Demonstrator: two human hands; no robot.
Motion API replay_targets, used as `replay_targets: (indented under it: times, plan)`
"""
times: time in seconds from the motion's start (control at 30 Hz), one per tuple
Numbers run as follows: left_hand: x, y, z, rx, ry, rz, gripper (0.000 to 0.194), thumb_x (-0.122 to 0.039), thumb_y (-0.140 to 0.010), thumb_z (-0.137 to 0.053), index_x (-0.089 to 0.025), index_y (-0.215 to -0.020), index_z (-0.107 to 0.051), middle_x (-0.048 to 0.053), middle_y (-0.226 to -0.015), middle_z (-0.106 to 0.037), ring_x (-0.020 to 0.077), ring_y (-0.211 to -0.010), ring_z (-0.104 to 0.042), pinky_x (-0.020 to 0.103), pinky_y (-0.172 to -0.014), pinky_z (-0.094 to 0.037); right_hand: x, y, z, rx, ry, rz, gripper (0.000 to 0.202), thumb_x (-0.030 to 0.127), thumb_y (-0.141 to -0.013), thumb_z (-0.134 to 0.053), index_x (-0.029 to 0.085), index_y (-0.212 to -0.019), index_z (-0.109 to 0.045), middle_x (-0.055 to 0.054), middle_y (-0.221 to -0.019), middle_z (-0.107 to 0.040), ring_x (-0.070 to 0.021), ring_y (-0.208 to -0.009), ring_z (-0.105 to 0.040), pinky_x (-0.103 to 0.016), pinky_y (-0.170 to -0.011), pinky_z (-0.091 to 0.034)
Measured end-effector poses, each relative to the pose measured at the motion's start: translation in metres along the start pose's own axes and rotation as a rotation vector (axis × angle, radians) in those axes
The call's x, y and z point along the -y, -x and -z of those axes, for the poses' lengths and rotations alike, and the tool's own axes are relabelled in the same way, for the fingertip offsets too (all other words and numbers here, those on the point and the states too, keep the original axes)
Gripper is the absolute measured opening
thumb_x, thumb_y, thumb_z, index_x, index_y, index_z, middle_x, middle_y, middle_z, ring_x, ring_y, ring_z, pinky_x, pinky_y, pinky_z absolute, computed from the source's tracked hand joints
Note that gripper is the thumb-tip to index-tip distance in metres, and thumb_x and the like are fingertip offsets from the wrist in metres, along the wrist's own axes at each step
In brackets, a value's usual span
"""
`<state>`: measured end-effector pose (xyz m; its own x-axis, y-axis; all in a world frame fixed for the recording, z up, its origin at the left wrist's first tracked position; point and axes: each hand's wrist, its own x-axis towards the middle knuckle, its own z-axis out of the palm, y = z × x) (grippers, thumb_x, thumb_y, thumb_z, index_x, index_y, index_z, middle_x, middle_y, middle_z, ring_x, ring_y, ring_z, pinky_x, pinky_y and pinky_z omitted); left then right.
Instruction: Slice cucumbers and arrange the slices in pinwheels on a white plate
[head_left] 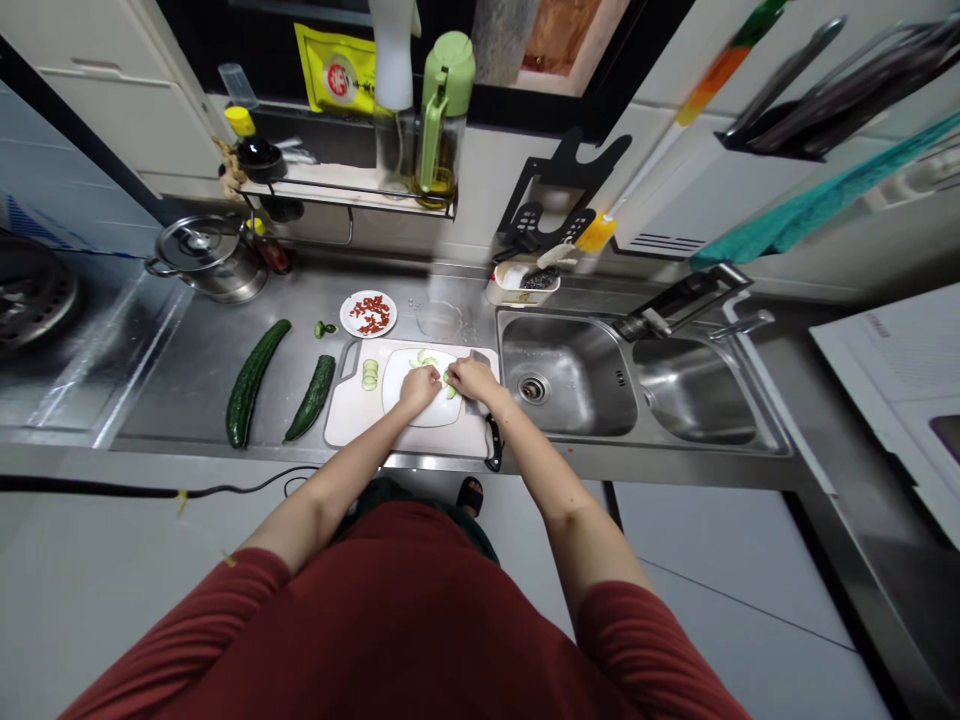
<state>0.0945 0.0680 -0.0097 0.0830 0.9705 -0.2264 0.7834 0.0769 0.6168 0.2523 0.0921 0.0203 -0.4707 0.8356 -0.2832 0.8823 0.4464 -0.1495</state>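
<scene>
Both hands are over a white plate (427, 411) that rests on a pale cutting board (349, 420). My left hand (421, 386) has its fingers closed at the plate's middle; what they hold is too small to make out. Just right of it, my right hand (472, 379) pinches at green cucumber slices near the plate's right side. More cucumber slices (427, 358) lie at the plate's far edge. A short stack of slices (370, 375) sits on the board's left part. Beside the board's right edge is a knife (493, 443) with a black handle, its blade partly under my right hand.
Left of the board lie a cut cucumber (312, 398) and a whole cucumber (256, 384). Behind stand a small plate of red pieces (368, 314), a clear bowl (441, 321) and a steel pot (211, 258). A double sink (568, 375) is at the right.
</scene>
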Motion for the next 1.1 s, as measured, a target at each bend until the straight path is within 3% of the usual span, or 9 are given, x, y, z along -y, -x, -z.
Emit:
replay_targets:
  times: [0.33,0.63,0.83,1.1]
  plan:
    - [-0.001,0.000,0.000,0.013,-0.019,-0.025,0.018,-0.020,-0.078,-0.059,-0.019,-0.093,-0.069,0.003,-0.085,-0.070,0.0159,-0.080,-0.063,0.024,-0.074,-0.044,-0.001,0.002,-0.002,-0.037,-0.028,0.013,0.020,0.027,-0.091,-0.049,0.019,-0.096,-0.067,-0.008,-0.102,-0.066,-0.0191,-0.098,-0.056,-0.026,-0.076,-0.035]
    - [0.000,0.002,0.000,-0.003,-0.011,-0.040,0.015,-0.023,-0.078,-0.058,-0.022,-0.088,-0.069,0.001,-0.085,-0.071,0.0158,-0.079,-0.062,0.024,-0.070,-0.042,-0.015,0.012,0.001,-0.154,-0.121,-0.108,0.019,0.028,-0.092,-0.049,0.019,-0.097,-0.066,-0.008,-0.101,-0.064,-0.0201,-0.097,-0.054,-0.026,-0.077,-0.037]
    - [-0.004,0.003,0.000,0.009,-0.034,-0.023,0.015,-0.028,-0.080,-0.059,-0.022,-0.088,-0.070,0.002,-0.087,-0.071,0.0157,-0.079,-0.062,0.024,-0.069,-0.042,-0.013,0.020,-0.003,-0.070,-0.128,-0.131,0.020,0.034,-0.089,-0.055,0.019,-0.099,-0.064,-0.008,-0.103,-0.064,-0.0204,-0.096,-0.054,-0.026,-0.076,-0.038]
    - [-0.010,0.005,0.001,0.033,-0.057,0.007,0.016,-0.025,-0.081,-0.058,-0.023,-0.091,-0.070,0.002,-0.091,-0.072,0.0153,-0.084,-0.062,0.023,-0.072,-0.042,-0.010,0.018,-0.005,-0.072,-0.061,-0.076,0.016,0.024,-0.090,-0.050,0.020,-0.096,-0.064,-0.007,-0.100,-0.065,-0.0209,-0.096,-0.054,-0.027,-0.075,-0.038]
